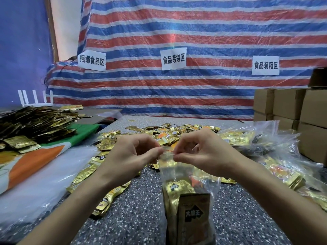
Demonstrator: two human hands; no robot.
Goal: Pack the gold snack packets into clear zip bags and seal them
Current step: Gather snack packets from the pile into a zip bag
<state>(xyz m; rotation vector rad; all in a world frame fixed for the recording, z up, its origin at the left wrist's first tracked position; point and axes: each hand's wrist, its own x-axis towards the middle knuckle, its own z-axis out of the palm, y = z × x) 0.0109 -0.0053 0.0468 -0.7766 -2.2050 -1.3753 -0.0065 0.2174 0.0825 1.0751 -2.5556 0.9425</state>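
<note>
A clear zip bag (178, 175) hangs upright in front of me, with several gold snack packets (192, 214) inside its lower part. My left hand (131, 152) pinches the left end of the bag's red zip strip. My right hand (200, 149) pinches the same strip just to the right, fingertips almost meeting the left hand's. Loose gold packets (159, 135) lie scattered over the speckled table (141, 200) behind and beside my hands.
Filled clear bags of packets (256, 138) pile up at the right. Cardboard boxes (290, 106) stack at the far right. At left lie a dark heap of gold packets (35, 121), a green-orange cloth (53, 149) and flat clear plastic (44, 183). A striped tarp (177, 85) hangs behind.
</note>
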